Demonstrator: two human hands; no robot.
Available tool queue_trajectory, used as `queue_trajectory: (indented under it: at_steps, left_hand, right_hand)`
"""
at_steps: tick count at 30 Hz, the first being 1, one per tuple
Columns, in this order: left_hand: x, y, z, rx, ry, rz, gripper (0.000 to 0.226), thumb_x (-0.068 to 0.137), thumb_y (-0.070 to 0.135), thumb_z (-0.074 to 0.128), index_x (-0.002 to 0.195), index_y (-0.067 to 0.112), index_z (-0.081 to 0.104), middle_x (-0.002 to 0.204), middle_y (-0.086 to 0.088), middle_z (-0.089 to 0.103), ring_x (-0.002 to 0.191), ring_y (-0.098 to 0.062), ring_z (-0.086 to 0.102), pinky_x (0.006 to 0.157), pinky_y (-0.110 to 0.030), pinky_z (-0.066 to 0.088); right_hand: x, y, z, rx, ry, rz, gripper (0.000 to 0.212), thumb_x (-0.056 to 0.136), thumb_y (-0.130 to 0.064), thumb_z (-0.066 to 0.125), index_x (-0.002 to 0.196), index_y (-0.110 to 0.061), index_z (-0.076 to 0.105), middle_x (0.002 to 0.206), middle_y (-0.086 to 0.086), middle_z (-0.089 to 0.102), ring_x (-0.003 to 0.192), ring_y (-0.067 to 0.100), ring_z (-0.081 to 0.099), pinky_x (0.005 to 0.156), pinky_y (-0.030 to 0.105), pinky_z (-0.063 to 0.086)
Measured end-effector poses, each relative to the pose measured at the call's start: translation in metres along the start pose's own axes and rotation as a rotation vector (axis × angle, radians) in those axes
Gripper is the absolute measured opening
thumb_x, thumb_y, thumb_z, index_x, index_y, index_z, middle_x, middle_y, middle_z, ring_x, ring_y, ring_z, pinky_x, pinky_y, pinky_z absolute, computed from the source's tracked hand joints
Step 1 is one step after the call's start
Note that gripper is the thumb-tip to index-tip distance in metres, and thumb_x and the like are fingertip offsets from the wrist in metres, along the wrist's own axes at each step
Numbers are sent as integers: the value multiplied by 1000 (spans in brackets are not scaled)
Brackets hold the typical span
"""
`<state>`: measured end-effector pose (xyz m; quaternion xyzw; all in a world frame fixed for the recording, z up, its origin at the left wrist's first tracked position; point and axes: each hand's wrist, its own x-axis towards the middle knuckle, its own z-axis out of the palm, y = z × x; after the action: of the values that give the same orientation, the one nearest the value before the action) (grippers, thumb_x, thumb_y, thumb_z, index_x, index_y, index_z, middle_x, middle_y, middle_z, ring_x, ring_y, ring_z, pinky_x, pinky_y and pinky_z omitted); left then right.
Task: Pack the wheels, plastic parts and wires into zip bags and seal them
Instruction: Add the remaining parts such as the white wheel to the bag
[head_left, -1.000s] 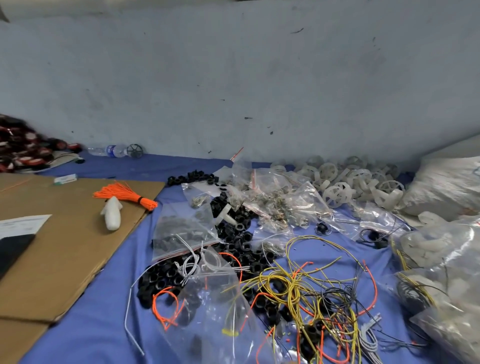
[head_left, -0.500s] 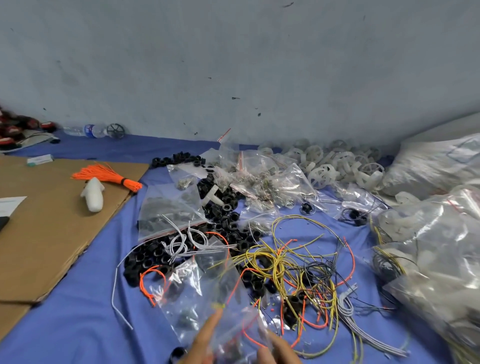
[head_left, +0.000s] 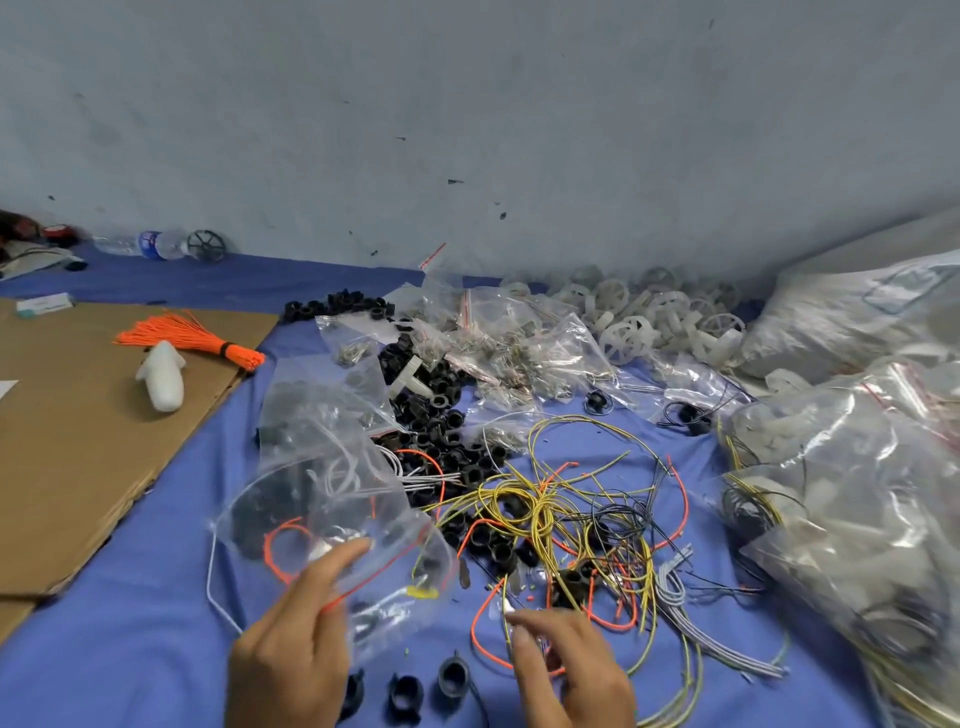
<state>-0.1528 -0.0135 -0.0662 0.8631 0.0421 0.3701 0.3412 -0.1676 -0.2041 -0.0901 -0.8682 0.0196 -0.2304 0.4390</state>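
My left hand (head_left: 291, 649) holds a clear zip bag (head_left: 332, 519) by its red-striped open mouth; an orange wire and a few black parts lie inside. My right hand (head_left: 566, 670) hovers with bent fingers over the near edge of a tangle of yellow, orange and black wires (head_left: 561, 514); whether it pinches one is unclear. A heap of black plastic parts (head_left: 441, 415) lies behind the bag. Three loose black parts (head_left: 452, 675) sit between my hands. White wheels (head_left: 628, 322) are piled by the wall.
Everything lies on a blue cloth (head_left: 130, 649). Cardboard (head_left: 78, 441) at the left carries an orange tie bundle (head_left: 192, 343) and a white plastic piece (head_left: 163, 376). Filled clear bags (head_left: 857, 493) crowd the right side. Bags of small metal parts (head_left: 498, 348) lie mid-back.
The view has tilted down and both hands have come into view. The left hand has lifted the zip bag with its mouth open; the right hand has moved over the wires.
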Motion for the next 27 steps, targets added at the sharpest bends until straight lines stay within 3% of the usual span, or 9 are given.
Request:
queue_trajectory:
  at_steps: [2, 4, 6, 8, 13, 17, 19, 22, 27]
  left_hand:
    - [-9, 4, 12, -12, -90, -27, 35, 85, 32, 42, 106, 38, 69, 56, -10, 63, 52, -22, 53, 57, -26, 44]
    - [-21, 5, 24, -7, -118, -62, 33, 84, 40, 46, 113, 39, 61, 51, -8, 57, 54, -23, 51, 53, -24, 42]
    - [-31, 7, 28, -72, -123, -87, 33, 82, 47, 50, 111, 40, 64, 46, -4, 49, 51, -21, 45, 50, -23, 42]
    - [-34, 6, 27, -133, -140, -144, 29, 79, 52, 54, 101, 42, 70, 46, 1, 42, 44, -16, 41, 49, -23, 42]
    - [-34, 2, 24, -192, -159, -206, 33, 74, 55, 55, 102, 44, 69, 48, 7, 42, 42, -10, 43, 47, -21, 42]
    - [-32, -1, 27, -221, -151, -223, 31, 77, 52, 55, 99, 39, 72, 48, 9, 39, 42, -5, 37, 47, -19, 41]
    - [-31, -3, 30, -223, -155, -245, 32, 77, 53, 54, 101, 41, 71, 53, 6, 44, 44, -4, 37, 49, -23, 43]
    - [-28, -1, 33, -249, -187, -231, 39, 77, 52, 53, 115, 45, 59, 62, 14, 48, 47, 1, 40, 51, -13, 39]
    - [-30, 1, 34, -284, -228, -206, 39, 79, 51, 56, 118, 44, 59, 64, 15, 50, 48, -2, 44, 53, -8, 37]
  right_hand:
    - [23, 5, 0, -138, 51, -83, 14, 79, -37, 62, 85, -43, 74, 91, -19, 66, 81, 6, 54, 68, 9, 39]
    - [43, 12, -1, -299, -69, -146, 13, 79, -30, 71, 90, -34, 77, 106, -4, 69, 92, 23, 59, 80, 24, 48]
    - [54, 18, 0, -481, -207, -167, 13, 77, -27, 78, 89, -31, 77, 106, 1, 70, 93, 31, 61, 81, 39, 54]
    - [65, 25, 1, -630, -317, -252, 12, 84, -32, 69, 94, -32, 75, 103, -7, 70, 94, 27, 61, 83, 38, 52]
    - [84, 29, -14, -524, -284, -204, 20, 93, -23, 62, 109, -26, 73, 112, -9, 70, 101, 27, 61, 87, 42, 48]
    - [92, 24, -36, -137, -217, -62, 25, 93, -13, 64, 115, -22, 72, 115, -9, 70, 109, 13, 63, 96, 34, 48]
    - [93, 17, -50, 148, -201, 105, 26, 93, -11, 64, 110, -27, 74, 108, -13, 73, 102, 5, 66, 90, 25, 51]
    - [90, 7, -68, 513, -168, 273, 25, 89, -12, 65, 108, -25, 76, 104, -5, 75, 86, 5, 67, 72, 13, 51]
    - [84, 4, -87, 931, -79, 432, 29, 77, -16, 63, 102, -17, 77, 105, 5, 74, 77, 11, 66, 60, 17, 52]
